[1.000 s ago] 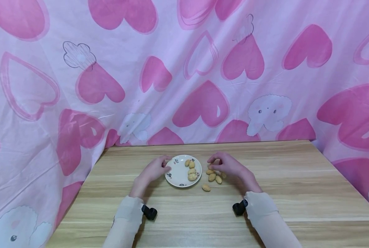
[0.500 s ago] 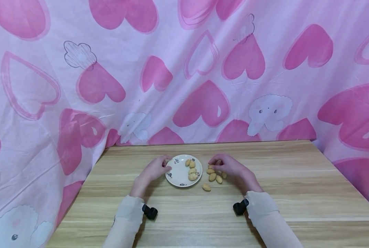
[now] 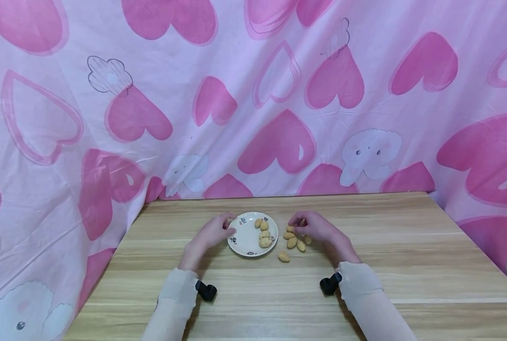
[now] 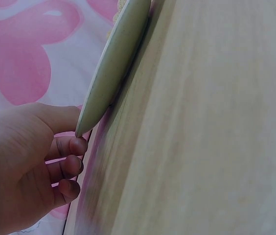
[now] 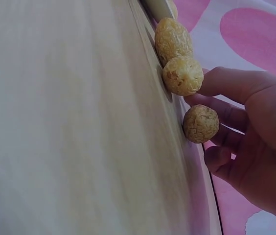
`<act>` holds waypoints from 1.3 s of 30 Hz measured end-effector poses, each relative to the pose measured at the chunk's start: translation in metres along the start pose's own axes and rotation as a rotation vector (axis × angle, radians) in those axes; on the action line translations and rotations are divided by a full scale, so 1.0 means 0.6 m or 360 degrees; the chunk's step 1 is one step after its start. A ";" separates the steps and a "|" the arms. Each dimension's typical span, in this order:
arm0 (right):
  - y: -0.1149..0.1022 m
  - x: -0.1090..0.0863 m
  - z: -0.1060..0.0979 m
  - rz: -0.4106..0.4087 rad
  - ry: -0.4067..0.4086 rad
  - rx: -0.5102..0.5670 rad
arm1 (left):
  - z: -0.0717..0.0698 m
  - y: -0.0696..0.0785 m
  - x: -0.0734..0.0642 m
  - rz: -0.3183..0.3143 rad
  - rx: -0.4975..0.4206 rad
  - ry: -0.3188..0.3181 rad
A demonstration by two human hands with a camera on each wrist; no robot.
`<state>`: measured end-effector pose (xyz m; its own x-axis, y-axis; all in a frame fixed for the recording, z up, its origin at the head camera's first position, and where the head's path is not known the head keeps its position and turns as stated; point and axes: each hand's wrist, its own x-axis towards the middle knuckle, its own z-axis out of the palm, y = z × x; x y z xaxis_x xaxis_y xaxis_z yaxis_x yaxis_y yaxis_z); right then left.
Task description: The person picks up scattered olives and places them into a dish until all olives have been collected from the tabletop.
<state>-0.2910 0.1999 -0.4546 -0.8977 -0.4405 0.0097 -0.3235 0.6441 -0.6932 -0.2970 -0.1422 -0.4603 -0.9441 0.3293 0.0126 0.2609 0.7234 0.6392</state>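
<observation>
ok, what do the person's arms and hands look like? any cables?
Left hand and right hand both bare. Pale, off-white sleeves, wrinkled toward the wrists. Small black camera on the inner side of each wrist; no cables visible.

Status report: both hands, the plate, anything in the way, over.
Left hand pinching plate by rim. Right hand at loose nut-like pieces, grip unclear. More pieces on plate. No obstacle visible between loose pieces and plate.

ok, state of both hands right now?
Left hand: holding the plate by its rim.
Right hand: curled at the loose nuts; whether it grips one can't be told.
</observation>
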 end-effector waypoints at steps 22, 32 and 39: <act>-0.008 0.000 0.000 0.0081 0.0055 0.0056 | -0.002 -0.002 0.000 -0.0004 0.0016 -0.0014; -0.009 0.000 0.003 0.0000 0.0064 0.0067 | 0.002 0.000 0.001 0.0021 0.0019 -0.0009; -0.033 0.014 0.002 -0.0025 0.0082 -0.0020 | 0.002 -0.003 0.001 0.0009 0.0017 0.0003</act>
<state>-0.2916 0.1826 -0.4416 -0.9066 -0.4180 0.0575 -0.3409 0.6455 -0.6835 -0.2979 -0.1426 -0.4620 -0.9429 0.3326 0.0176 0.2686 0.7280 0.6308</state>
